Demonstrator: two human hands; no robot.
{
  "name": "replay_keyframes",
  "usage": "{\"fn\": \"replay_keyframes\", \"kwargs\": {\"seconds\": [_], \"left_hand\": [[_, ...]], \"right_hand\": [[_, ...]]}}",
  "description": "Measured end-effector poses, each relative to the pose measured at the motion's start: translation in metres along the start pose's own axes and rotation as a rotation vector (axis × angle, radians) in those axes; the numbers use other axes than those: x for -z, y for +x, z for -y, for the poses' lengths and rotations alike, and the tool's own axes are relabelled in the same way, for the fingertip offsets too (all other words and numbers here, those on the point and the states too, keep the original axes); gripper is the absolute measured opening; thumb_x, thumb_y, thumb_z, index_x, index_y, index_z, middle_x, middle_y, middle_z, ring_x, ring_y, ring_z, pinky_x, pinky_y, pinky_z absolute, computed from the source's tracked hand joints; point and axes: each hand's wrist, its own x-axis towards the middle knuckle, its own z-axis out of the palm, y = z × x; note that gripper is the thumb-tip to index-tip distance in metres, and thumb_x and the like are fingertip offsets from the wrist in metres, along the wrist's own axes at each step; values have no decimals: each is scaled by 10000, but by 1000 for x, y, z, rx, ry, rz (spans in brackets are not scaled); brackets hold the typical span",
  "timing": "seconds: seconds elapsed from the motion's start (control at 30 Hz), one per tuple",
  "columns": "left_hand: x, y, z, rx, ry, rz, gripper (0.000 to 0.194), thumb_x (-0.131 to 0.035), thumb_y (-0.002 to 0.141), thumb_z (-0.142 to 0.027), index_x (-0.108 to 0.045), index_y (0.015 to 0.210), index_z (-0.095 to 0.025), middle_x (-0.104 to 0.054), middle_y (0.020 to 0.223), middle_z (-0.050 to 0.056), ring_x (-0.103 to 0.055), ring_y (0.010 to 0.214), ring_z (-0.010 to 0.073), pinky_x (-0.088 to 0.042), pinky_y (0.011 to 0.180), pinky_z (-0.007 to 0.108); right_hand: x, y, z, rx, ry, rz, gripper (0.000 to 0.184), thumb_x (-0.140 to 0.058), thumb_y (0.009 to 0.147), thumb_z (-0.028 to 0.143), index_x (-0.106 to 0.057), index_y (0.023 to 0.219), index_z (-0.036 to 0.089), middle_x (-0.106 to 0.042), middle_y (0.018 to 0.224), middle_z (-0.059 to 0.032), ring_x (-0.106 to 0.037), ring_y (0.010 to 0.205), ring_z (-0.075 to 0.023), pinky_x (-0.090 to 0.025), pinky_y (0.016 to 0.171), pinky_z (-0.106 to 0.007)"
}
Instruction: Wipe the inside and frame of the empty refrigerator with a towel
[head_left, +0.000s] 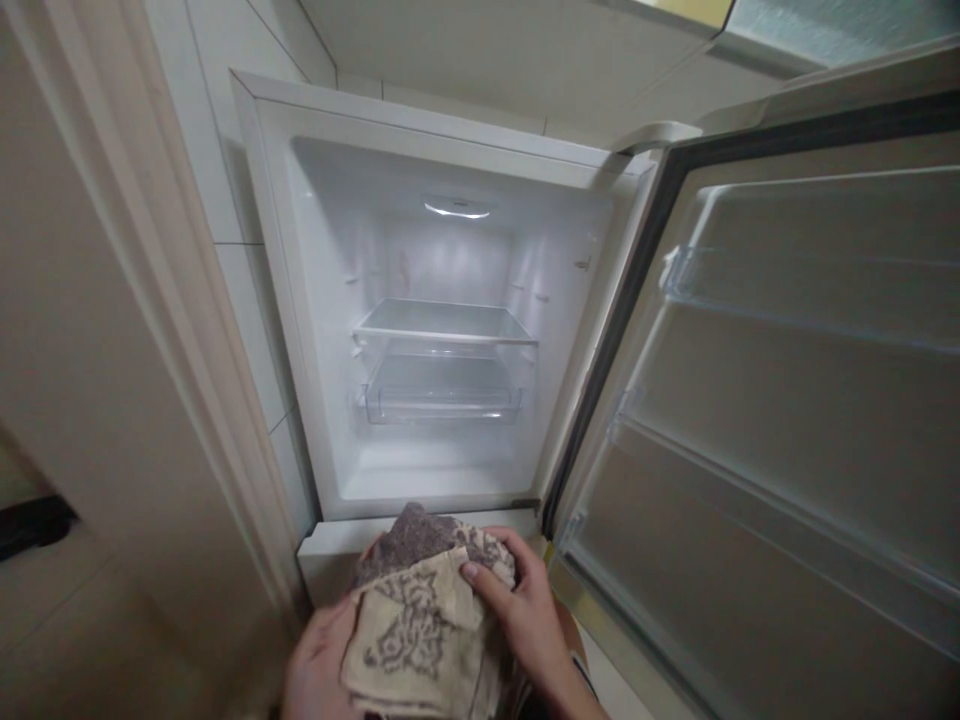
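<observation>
I hold a patterned cloth (pixel 412 630) at the near edge of the view, centrally placed, in front of the lower rim of an open refrigerator (pixel 435 135) and outside its compartment. The cloth is bunched and folded: its near part is beige with a dark printed design, its far part a speckled grey-purple.

My right hand (pixel 529 610) is clamped on the cloth's right side, thumb pressed flat on the upper face, the other fingers curled round the far right edge. My left hand (pixel 319 650) grips the left side, thumb along the edge; most of its fingers are hidden by the cloth, so I cannot tell how far apart they are.

Inside the compartment, a lamp (pixel 457 209) is fixed at the top. Below it lies an upper shelf (pixel 446 320) with a pale front edge, and beneath that a transparent tray (pixel 442 405) with a raised front.

The door (pixel 787 420) is swung out to the right, a dark seal (pixel 622 320) running along its hinge side. Two clear racks are fitted to its inner face, one above the other.

To the left of the refrigerator I record a tiled wall (pixel 240 180) and, nearer, a pale moulded frame (pixel 157 200).
</observation>
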Motion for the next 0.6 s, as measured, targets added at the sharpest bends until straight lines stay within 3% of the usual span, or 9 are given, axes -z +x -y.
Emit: {"fn": "replay_keyframes", "kwargs": {"seconds": [0.07,0.13,0.3,0.4,0.5,0.6], "left_hand": [[-13,22,-3,57,-132,127,700,-736,658,-852,-796,1231,-455,-786,1318,29,-609,1396,464,-633,963,603],[-22,33,-4,103,-180,255,735,-749,647,-850,-794,1257,-442,-763,1388,10,-568,1466,438,-600,1070,583],[-35,34,-2,-51,84,235,937,-994,584,-585,-674,1423,-317,-674,1535,72,-535,1510,388,-467,1242,480],[-40,36,1,-146,159,404,991,-1028,593,-434,-615,1486,-315,-635,1578,85,-526,1518,377,-436,1266,458],[-45,40,1,-197,163,503,1048,-1029,609,-356,-557,1544,-313,-593,1616,104,-521,1522,379,-435,1266,471],[-50,38,3,-173,132,475,1046,-1038,581,-392,-586,1521,-312,-613,1595,104,-499,1537,391,-416,1279,485]], "right_hand": [[9,6,6,14,6,2,470,-883,777,565,-746,1062,217,-718,917,-29,-658,877,-247,-525,780,-301],[15,12,12,17,19,13,466,-873,793,578,-731,1053,219,-696,869,-17,-634,816,-225,-510,726,-286],[24,24,31,40,19,-26,456,-866,815,579,-720,1035,207,-681,854,-17,-609,781,-205,-492,694,-277],[30,29,44,81,-5,-78,440,-879,808,547,-735,1046,206,-685,879,-19,-611,800,-204,-499,713,-276],[35,30,54,110,-14,-113,424,-875,807,541,-741,1028,205,-681,878,-18,-609,806,-204,-501,728,-277],[35,32,57,95,24,-132,432,-878,805,542,-737,1037,206,-678,888,-19,-604,822,-203,-494,732,-271]]}}
